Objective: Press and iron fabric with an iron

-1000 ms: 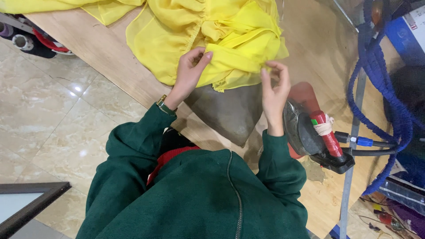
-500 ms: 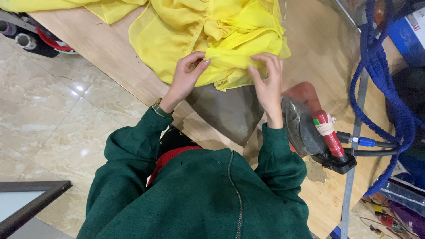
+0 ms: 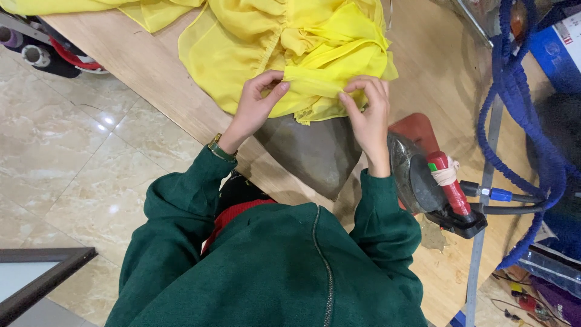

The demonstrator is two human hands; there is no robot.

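Note:
A thin yellow garment lies bunched on the wooden table. My left hand pinches a fold along its near edge. My right hand pinches the same fold a little further right, so the strip of cloth runs between both hands. A wristwatch sits on my left wrist. Green sleeves cover both arms.
A steam iron with a red handle rests on a red pad just right of my right hand. Its blue hose loops up the right side. A grey pressing pad lies under the cloth. Tiled floor is at left.
My right hand came off the air beside the iron and moved left onto the yellow cloth, taking hold of the fold. My left hand stayed on the cloth's edge.

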